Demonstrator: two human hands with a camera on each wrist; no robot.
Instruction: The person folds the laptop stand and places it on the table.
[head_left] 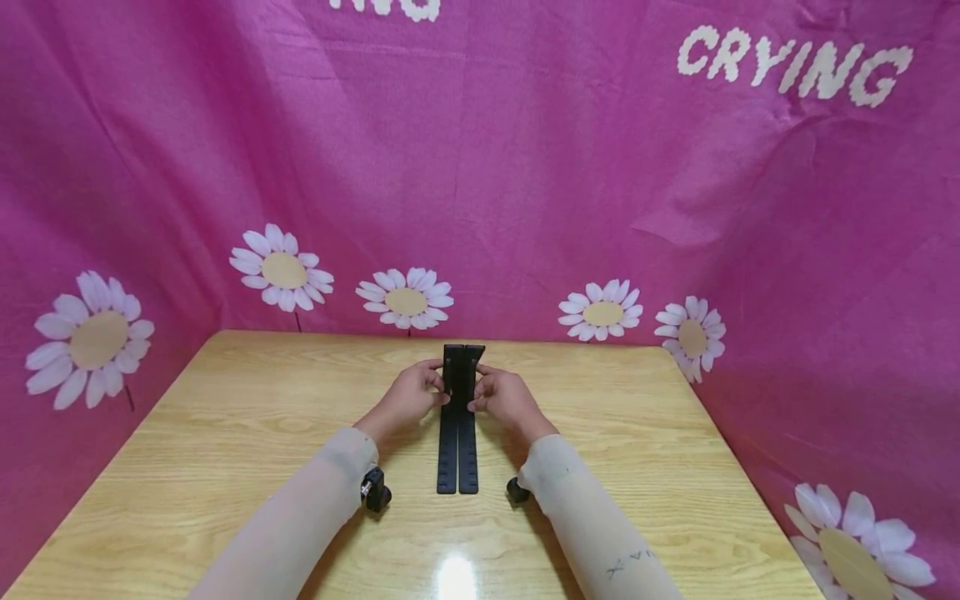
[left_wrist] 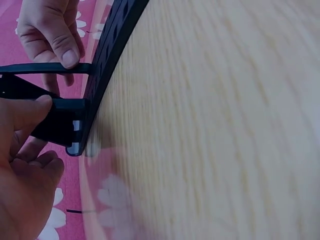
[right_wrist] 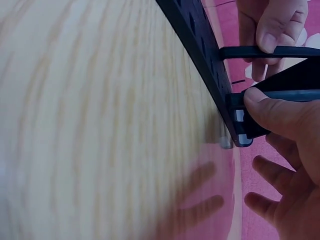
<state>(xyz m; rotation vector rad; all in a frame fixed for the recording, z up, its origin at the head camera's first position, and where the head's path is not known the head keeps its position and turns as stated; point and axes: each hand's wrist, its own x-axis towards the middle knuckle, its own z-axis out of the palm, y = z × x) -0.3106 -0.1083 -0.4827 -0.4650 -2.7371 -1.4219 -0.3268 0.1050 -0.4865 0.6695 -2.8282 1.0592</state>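
A black stand-like frame [head_left: 468,458] stands on the wooden table, with two long slotted strips lying side by side toward the person and an upright part at the far end. My left hand [head_left: 411,397] pinches the left side of the upright between thumb and fingers. On the opposite side, my right hand [head_left: 514,402] pinches the right edge, its thumb [right_wrist: 260,97] pressed on a black bar. The left wrist view shows the left thumb [left_wrist: 37,107] along one bar and the right hand [left_wrist: 47,27] at the other. A dark panel [left_wrist: 55,125] slants between the bars.
The light wooden table [head_left: 225,417] ends behind the stand at a pink curtain [head_left: 510,183] printed with daisies and lettering. The curtain also borders both table sides. Small black devices [head_left: 377,490] are strapped at the wrists over pale sleeves [head_left: 300,517].
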